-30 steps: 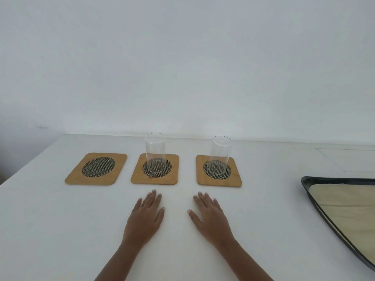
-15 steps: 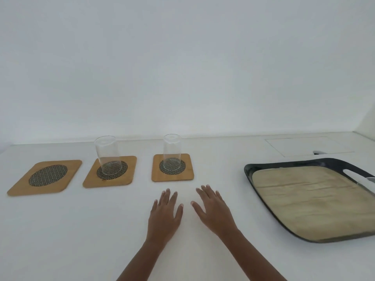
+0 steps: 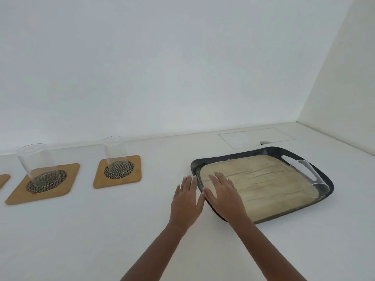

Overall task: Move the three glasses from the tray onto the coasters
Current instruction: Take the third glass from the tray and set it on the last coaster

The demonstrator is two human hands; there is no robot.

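Note:
Two clear glasses stand on wooden coasters with dark mesh centres: one glass (image 3: 37,165) on the left coaster (image 3: 43,183), another glass (image 3: 115,154) on the coaster (image 3: 118,171) to its right. A third coaster (image 3: 3,180) shows only its corner at the far left edge. A third clear glass (image 3: 309,177) lies on its side at the right end of the dark-rimmed tray (image 3: 261,152). My left hand (image 3: 186,201) is flat and open on the table beside the tray. My right hand (image 3: 224,196) is open, over the tray's near left edge.
The white table (image 3: 91,240) meets a white wall at the back and another wall at the right. A flush rectangular panel (image 3: 256,136) with a small dark opening lies in the tabletop behind the tray.
The view has swung right: coasters and glasses slid left and the whole tray with the lying glass came into view. Both hands moved right, and the right one is now over the tray's edge.

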